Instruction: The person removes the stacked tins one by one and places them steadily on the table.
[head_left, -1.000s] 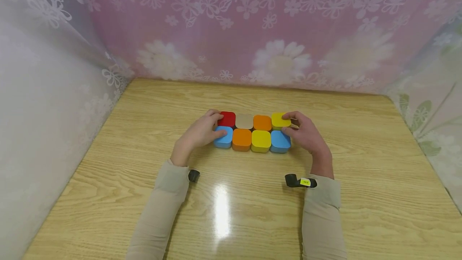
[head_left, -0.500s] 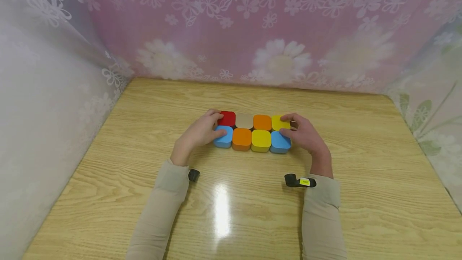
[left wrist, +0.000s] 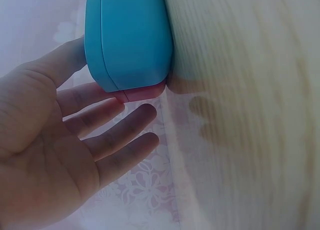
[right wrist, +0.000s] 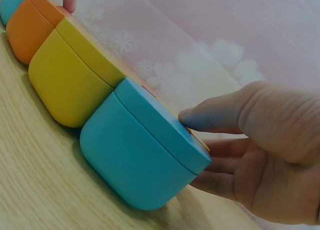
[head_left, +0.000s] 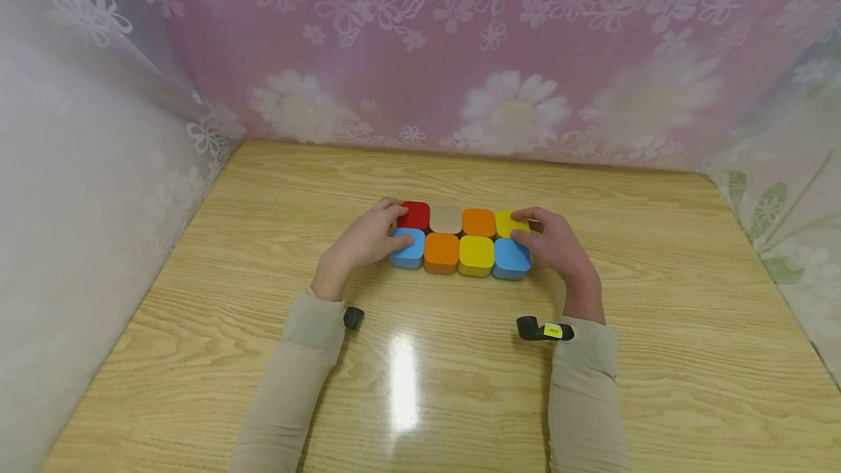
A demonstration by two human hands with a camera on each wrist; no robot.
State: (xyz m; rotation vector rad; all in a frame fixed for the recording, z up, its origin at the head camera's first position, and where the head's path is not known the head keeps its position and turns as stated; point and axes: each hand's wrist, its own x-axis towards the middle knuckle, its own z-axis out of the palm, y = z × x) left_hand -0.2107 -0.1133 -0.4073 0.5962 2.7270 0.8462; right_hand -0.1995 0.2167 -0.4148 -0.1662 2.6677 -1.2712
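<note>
- Wooden table (head_left: 263, 239), head view: eight lidded square boxes packed in two rows of four, near the middle
- Back row red box (head_left: 415, 214), beige box (head_left: 446, 220), orange box (head_left: 478, 222), yellow box (head_left: 509, 222); front row blue box (head_left: 409, 250), orange, yellow, blue box at right (head_left: 511, 259)
- Left hand (head_left: 363, 243) against left end of block, thumb laid on blue lid, fingers reaching round red box; relaxed, not clenched
- Right hand (head_left: 555, 247) against right end, thumb on right blue lid, fingers at back yellow box; loosely cupped, nothing lifted
- Since a second ago: back yellow box, then slightly raised and askew under right fingers, now sitting flush in its row; block looking squared up, both hands merely steadying
- Left wrist view: left hand (left wrist: 55, 150) open, fingers straight, tips just beside blue box (left wrist: 129, 40), sliver of red behind
- Right wrist view: right hand (right wrist: 260, 150) with thumb tip on blue lid edge (right wrist: 150, 140), fingers behind; yellow box (right wrist: 70, 75) and orange beyond
- Writing: small yellow tag (head_left: 554, 331) on right wrist strap, print too small to read; no brand on boxes
</note>
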